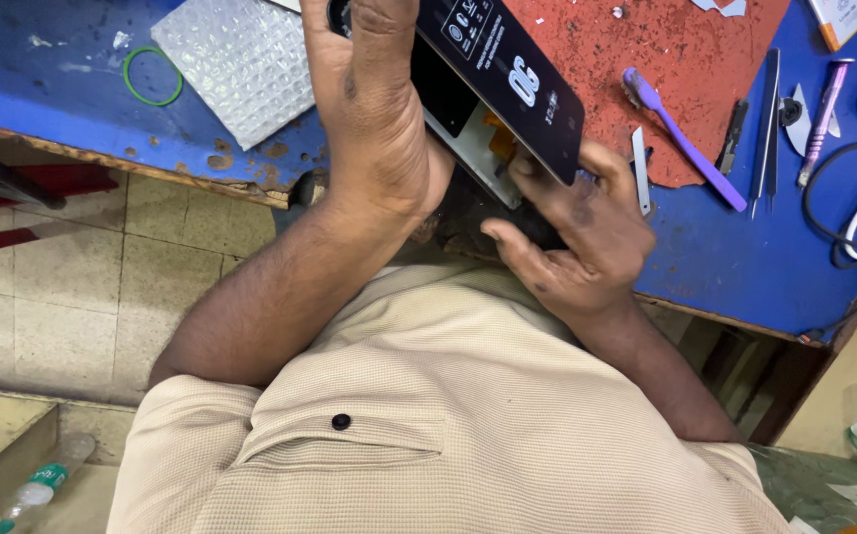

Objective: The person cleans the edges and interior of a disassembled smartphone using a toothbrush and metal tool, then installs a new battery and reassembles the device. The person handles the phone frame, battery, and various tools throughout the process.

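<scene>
My left hand (369, 109) grips a phone from the left side, above the near edge of the blue table (745, 257). The phone's black glass screen panel (507, 69), with white print on it, is tilted up off the pale phone body (466, 133), where an orange part shows inside. My right hand (577, 227) holds the lower right end of the phone, fingertips at the screen's edge. My palms hide most of the phone body.
A red mat (666, 59) lies on the table, with a purple toothbrush (680, 133), tweezers (769, 129) and small tools to the right. Bubble wrap (235, 59) and a green rubber band (151, 76) lie at left. A black cable (844, 218) loops at far right.
</scene>
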Available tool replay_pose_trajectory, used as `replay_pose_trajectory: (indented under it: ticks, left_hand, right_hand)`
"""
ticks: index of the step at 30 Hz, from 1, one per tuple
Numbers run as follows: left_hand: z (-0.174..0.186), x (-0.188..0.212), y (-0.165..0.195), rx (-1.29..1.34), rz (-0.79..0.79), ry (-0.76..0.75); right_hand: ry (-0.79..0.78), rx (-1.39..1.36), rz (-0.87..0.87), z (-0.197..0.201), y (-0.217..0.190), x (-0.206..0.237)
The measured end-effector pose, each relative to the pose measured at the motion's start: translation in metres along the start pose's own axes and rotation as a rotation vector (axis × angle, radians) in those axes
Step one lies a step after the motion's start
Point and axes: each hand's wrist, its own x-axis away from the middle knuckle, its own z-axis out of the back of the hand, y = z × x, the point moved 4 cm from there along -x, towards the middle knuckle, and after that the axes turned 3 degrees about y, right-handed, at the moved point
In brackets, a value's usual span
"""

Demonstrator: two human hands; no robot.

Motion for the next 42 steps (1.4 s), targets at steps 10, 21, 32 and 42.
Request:
replay_pose_trajectory:
  ticks: [10, 21, 32, 42]
  left_hand:
    - [-0.0001, 0.0016, 0.0021, -0.024, -0.001, 0.001]
    - [-0.0031, 0.0016, 0.0025, -0.001, -0.008, -0.015]
    - [0.0034, 0.0034, -0.0027, -0.067, -0.058, -0.036]
    - [0.0019, 0.0042, -0.0003, -0.044, -0.080, -0.029]
  right_hand:
    - [-0.041, 0.113, 0.037, -0.0035, -0.0072, -0.0065]
    - [-0.066, 0.095, 0.029, -0.0045, -0.0030, -0.0023]
    - [-0.070, 0.122, 0.050, -0.0046, -0.0055, -0.0046]
    - [-0.064, 0.105, 0.238, -0.0089, -0.0049, -0.0010]
